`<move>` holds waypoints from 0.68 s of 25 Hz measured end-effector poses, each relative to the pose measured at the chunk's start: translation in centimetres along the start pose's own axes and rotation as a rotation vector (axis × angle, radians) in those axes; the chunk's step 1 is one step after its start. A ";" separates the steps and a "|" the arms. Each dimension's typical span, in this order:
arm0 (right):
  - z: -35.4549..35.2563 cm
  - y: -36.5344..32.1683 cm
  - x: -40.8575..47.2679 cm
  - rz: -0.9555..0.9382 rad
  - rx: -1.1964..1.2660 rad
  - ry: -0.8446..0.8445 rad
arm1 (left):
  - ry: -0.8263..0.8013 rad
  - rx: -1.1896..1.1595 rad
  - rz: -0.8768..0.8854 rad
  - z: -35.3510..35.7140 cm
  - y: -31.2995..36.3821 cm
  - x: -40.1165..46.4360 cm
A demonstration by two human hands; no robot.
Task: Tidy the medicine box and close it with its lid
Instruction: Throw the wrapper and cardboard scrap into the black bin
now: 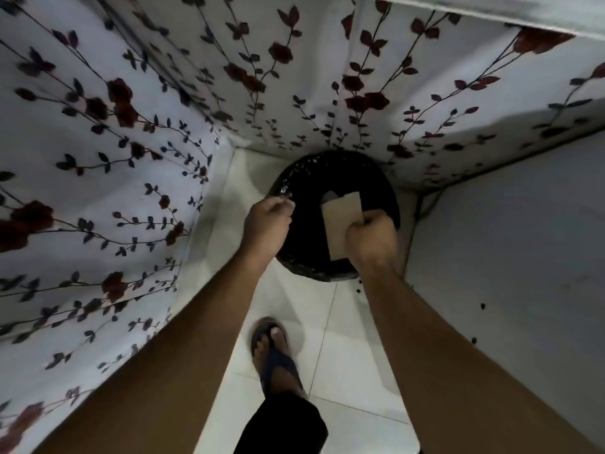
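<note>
Floor: white tiles (343,326) run between floral cloth (98,142) on my left and ahead, and a pale wall on my right.
Right hand (373,239): I see it fisted around a tan cardboard piece (342,221), held over the bin.
Left hand (266,221): fingers curled at the bin's rim; whether they grip anything, I cannot tell.
Bin (304,191): round, black-lined, on the floor below both hands.
Foot (273,352): sandalled, near the bin.
Medicine box: out of my view.
</note>
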State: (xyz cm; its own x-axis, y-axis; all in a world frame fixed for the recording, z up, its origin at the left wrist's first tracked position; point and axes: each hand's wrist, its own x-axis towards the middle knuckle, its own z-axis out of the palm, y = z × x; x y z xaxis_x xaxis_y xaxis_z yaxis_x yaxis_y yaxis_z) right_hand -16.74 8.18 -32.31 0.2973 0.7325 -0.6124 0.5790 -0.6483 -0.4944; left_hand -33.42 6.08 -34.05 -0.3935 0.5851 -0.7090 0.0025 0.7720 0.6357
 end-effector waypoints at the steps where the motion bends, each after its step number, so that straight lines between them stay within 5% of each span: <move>1: 1.0 -0.3 0.8 -0.002 -0.009 -0.022 | 0.021 -0.025 -0.002 -0.8 -0.4 -0.5; 9: 1.3 -0.9 0.9 -0.004 -0.063 -0.079 | 0.031 -0.049 0.034 -2.0 -1.3 -1.7; 17: -16.5 -4.9 -13.9 -0.232 -0.050 -0.049 | -0.061 0.068 0.112 -0.1 8.5 -16.6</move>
State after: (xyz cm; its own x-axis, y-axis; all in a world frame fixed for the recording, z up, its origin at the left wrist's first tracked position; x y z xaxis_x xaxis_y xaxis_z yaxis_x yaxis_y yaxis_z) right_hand -11.25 4.61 -11.20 0.1153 0.8491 -0.5155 0.6647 -0.4515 -0.5952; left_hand -26.94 2.90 -16.86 -0.3307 0.6809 -0.6535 0.1067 0.7150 0.6909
